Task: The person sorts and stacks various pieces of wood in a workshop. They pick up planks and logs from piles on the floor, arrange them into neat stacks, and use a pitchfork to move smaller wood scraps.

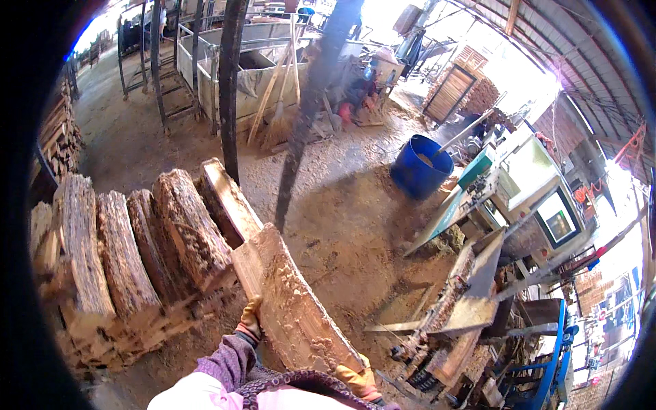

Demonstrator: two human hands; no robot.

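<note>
A broad, rough-barked wood slab slants in front of my body, its far end close to the stacked pieces on the left. My left hand, in a yellowish-orange work glove, is closed on the slab's left edge. At the near right corner my right hand, gloved alike, grips the slab's end; part of its fingers is hidden behind the wood. Beside the slab, a row of thick bark-covered wood pieces lies side by side on top of a wood stack.
On the right stands a machine with a screen, with a chute of wood pieces before it. A blue barrel with a long handle stands farther off. Dark posts rise beyond the stack. Sawdust covers the floor.
</note>
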